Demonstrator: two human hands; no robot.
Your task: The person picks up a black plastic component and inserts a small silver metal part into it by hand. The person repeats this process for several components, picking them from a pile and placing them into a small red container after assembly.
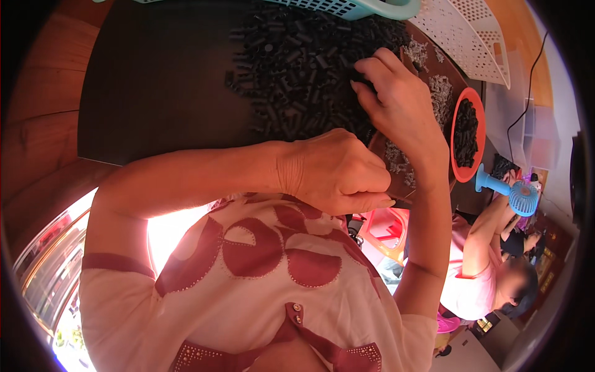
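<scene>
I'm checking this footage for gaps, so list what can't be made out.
All in the head view:
Left hand: curled over, hiding whether it holds anything.
Right hand: bent over, hiding whether it grips any black pieces.
Turquoise basket: cut off by the top edge.
Silvery pieces: too small to tell their shape.

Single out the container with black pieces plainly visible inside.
The red bowl: black pieces lie in it. No contents can be made out in the perforated teal basket or white basket.

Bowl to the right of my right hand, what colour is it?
The bowl is orange-red, seen in the head view, the only one.
</scene>
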